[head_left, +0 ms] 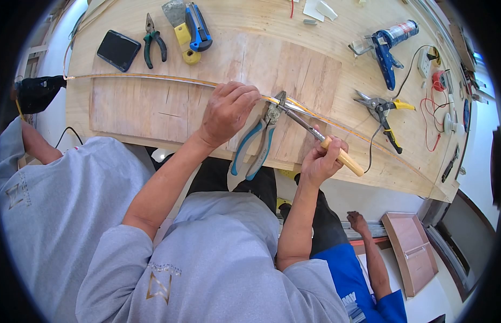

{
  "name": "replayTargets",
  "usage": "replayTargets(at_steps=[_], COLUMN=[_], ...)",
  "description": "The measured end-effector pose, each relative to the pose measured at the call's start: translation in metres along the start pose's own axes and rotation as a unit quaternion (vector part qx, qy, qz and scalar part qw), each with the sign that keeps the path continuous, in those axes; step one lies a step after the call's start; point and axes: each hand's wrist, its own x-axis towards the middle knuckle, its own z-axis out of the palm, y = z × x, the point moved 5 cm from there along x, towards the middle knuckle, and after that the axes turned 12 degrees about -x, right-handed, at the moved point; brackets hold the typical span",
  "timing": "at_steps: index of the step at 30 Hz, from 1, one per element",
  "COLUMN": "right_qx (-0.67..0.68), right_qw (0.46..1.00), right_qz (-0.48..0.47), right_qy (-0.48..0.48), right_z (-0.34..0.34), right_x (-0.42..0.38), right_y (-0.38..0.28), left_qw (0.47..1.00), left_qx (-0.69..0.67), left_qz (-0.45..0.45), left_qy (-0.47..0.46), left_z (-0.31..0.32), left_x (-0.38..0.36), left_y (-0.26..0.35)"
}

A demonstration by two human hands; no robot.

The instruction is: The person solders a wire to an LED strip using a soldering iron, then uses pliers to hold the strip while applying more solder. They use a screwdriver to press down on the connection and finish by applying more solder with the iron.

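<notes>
A thin yellow LED strip (153, 78) runs across a plywood board (143, 107) on the wooden worktable. My left hand (228, 112) lies over the strip, its curled fingers pinching it down near the middle. My right hand (321, 157) grips the wooden handle of a soldering iron (344, 158). The iron's metal shaft points up and left to the strip just beside my left fingertips. Blue-handled pliers (255, 146) lie on the board between my hands, jaws at the strip.
At the table's far edge lie a black phone (118, 50), green pliers (154, 43), a scraper (179, 24) and a blue knife (199, 27). To the right are a blue caulking gun (388, 49), yellow-black pliers (385, 114) and red wires (431, 110). Another person's hand (358, 220) is below.
</notes>
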Motion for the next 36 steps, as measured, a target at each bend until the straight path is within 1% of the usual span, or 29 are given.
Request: replayTargets(at_steps=[10,20,23,36], right_qx=[0.003,-0.001,-0.001,-0.003], right_qw=[1.000,1.000,1.000,1.000], right_qz=[-0.008,-0.004,-0.003,-0.004], right_qy=[-0.014,-0.003,0.001,-0.001], right_z=[-0.0028,-0.0027,-0.0025,-0.0036], right_x=[0.0003,0.0000,0.0001,0.0004], right_y=[0.0025,0.0017,0.0016,0.0024], left_qw=[1.000,1.000,1.000,1.000], left_qx=[-0.001,0.003,0.016,0.018], left_qz=[-0.004,-0.004,0.023,0.021], left_qy=[-0.001,-0.001,0.009,0.004], left_z=[-0.0002,0.0002,0.0015,0.0020], left_x=[-0.0004,-0.0007,-0.0012,-0.0021], left_y=[-0.0004,-0.0003,-0.0014,-0.0026])
